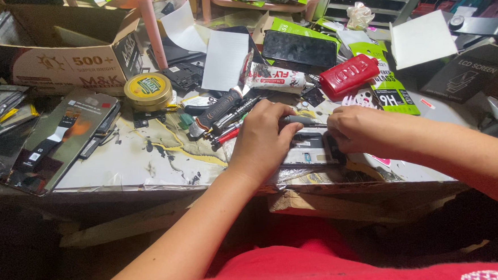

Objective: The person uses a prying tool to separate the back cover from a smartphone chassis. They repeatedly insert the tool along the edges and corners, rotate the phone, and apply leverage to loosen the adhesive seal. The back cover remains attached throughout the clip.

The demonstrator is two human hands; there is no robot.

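This was a phone repair workshop: the bench (136,163) was crowded with screwdrivers (225,115), an opened phone (309,148), screen protector packs (391,87), a solder paste tin (148,91) and parts boxes (57,53).

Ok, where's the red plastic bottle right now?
In the head view the red bottle lies on its side at the back of the table, right of centre, above the right hand, between the white tube and the green package.
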